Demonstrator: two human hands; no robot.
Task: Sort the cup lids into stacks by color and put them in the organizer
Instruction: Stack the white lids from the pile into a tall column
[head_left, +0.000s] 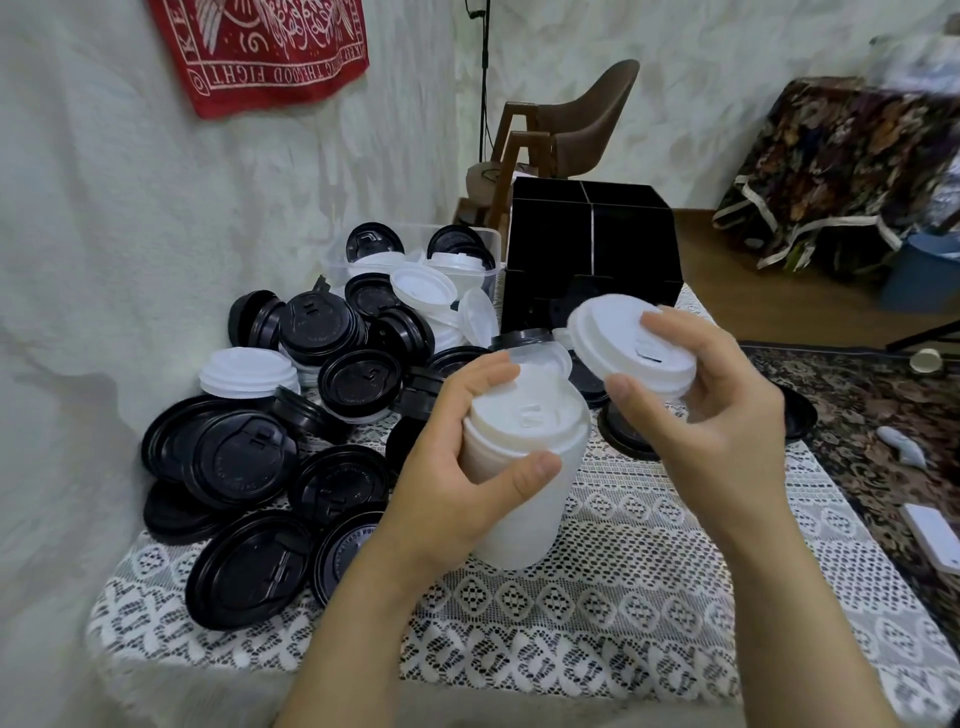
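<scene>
My left hand (462, 462) grips a tall stack of white lids (524, 499), holding it a little above the table. Just above and right of the stack, my right hand (711, 415) pinches a single white lid (618, 338), tilted. A big pile of loose black lids (244, 467) and white lids (244, 371) covers the table's left side. The black organizer (592, 244) stands at the back of the table, behind my hands; its inside is hidden.
A clear plastic tub (415, 249) with more lids sits left of the organizer. The table has a white lace cloth (597, 597). A wall is close on the left. Beyond are a brown chair (587, 119) and patterned rug (883, 415).
</scene>
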